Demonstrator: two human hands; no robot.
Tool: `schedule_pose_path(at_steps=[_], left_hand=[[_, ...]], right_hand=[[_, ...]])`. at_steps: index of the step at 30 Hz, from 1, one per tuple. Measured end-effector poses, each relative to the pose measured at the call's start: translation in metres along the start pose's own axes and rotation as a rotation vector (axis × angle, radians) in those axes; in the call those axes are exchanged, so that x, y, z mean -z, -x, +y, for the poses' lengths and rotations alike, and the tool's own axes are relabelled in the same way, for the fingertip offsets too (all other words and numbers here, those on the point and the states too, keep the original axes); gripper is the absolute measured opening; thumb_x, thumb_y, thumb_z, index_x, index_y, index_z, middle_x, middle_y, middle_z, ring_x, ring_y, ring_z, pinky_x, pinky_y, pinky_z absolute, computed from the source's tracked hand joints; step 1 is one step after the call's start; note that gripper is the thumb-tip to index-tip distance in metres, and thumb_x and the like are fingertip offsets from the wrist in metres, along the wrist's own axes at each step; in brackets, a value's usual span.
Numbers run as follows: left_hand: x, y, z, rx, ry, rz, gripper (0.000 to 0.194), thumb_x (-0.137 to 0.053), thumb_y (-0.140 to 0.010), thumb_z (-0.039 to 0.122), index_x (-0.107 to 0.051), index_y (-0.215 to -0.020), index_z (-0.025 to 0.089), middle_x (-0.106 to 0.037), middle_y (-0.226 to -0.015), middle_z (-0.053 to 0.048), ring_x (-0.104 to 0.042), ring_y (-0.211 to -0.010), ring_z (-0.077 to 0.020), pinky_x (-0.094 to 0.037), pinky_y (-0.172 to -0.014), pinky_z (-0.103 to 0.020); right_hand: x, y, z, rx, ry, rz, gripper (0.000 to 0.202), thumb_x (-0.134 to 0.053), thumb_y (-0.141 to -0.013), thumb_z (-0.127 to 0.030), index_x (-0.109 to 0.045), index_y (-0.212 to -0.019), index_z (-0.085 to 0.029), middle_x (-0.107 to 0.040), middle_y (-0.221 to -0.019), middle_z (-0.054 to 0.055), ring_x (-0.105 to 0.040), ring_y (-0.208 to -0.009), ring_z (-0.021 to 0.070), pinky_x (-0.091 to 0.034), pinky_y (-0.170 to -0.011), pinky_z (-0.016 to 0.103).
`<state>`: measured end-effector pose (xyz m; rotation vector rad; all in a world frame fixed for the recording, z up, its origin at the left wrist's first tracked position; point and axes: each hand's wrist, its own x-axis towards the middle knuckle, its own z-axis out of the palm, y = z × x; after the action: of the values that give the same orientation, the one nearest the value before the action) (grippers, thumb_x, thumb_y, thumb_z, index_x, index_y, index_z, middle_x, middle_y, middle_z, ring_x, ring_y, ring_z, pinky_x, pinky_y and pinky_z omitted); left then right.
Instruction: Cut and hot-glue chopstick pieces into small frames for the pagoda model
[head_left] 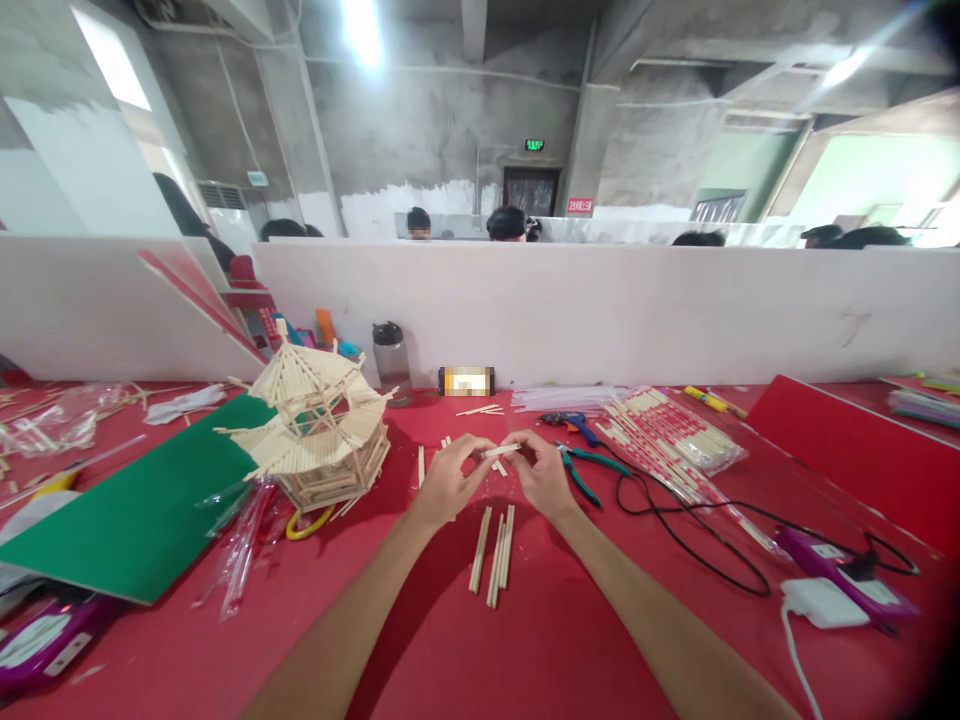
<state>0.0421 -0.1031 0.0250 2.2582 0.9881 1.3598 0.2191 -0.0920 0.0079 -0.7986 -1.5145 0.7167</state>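
Between my two hands, over the middle of the red table, a short pale wooden stick [501,451] is held level by its ends. My left hand [450,478] pinches its left end, and the fingers of my right hand [541,474] close on the right end. Several loose sticks [493,555] lie below my hands on the table, with a few more short pieces just behind and beside my left hand. To the left stands a pagoda-like model [315,425] built of pale sticks, with two roof tiers.
Right of my hands lie green-handled pliers [592,472], a blue glue gun [574,425], a black cable and bagged sticks [675,440]. A green board [150,500] lies left; a bottle [391,365] stands by the white partition [600,310]. Purple power strips lie at both sides.
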Motion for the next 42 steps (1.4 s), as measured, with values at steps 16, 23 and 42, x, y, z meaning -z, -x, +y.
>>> schedule_pose_path(at_steps=[16,23,42], left_hand=[[0.004,-0.004,-0.014,0.175,0.006,0.096,0.025,-0.055,-0.095,0.042,-0.067,-0.100,0.020,-0.072,-0.096,-0.004,-0.066,-0.088,-0.0175,-0.051,-0.084,-0.028],[0.011,-0.007,-0.030,0.181,-0.116,-0.138,0.019,-0.057,-0.093,0.034,-0.069,-0.096,0.020,-0.072,-0.096,-0.005,-0.065,-0.088,-0.0188,-0.050,-0.084,-0.030],[0.008,-0.006,-0.013,0.292,0.095,-0.069,0.019,-0.055,-0.093,0.031,-0.071,-0.091,0.020,-0.074,-0.087,-0.002,-0.065,-0.080,-0.0164,-0.049,-0.081,-0.028]], right_hand=[[0.027,-0.017,0.031,-0.226,-0.234,0.027,0.036,-0.068,-0.081,-0.054,-0.069,-0.086,-0.019,-0.072,-0.077,0.005,-0.062,-0.062,0.0149,-0.053,-0.060,0.028],[0.022,-0.012,0.028,-0.330,-0.371,0.091,0.032,-0.079,-0.072,-0.048,-0.067,-0.075,-0.019,-0.067,-0.068,0.001,-0.056,-0.055,0.0111,-0.048,-0.055,0.024],[-0.032,0.008,0.022,-0.392,-0.307,-0.012,0.038,-0.070,-0.080,-0.056,-0.057,-0.077,-0.020,-0.059,-0.054,-0.005,-0.050,-0.045,0.0098,-0.042,-0.048,0.023]])
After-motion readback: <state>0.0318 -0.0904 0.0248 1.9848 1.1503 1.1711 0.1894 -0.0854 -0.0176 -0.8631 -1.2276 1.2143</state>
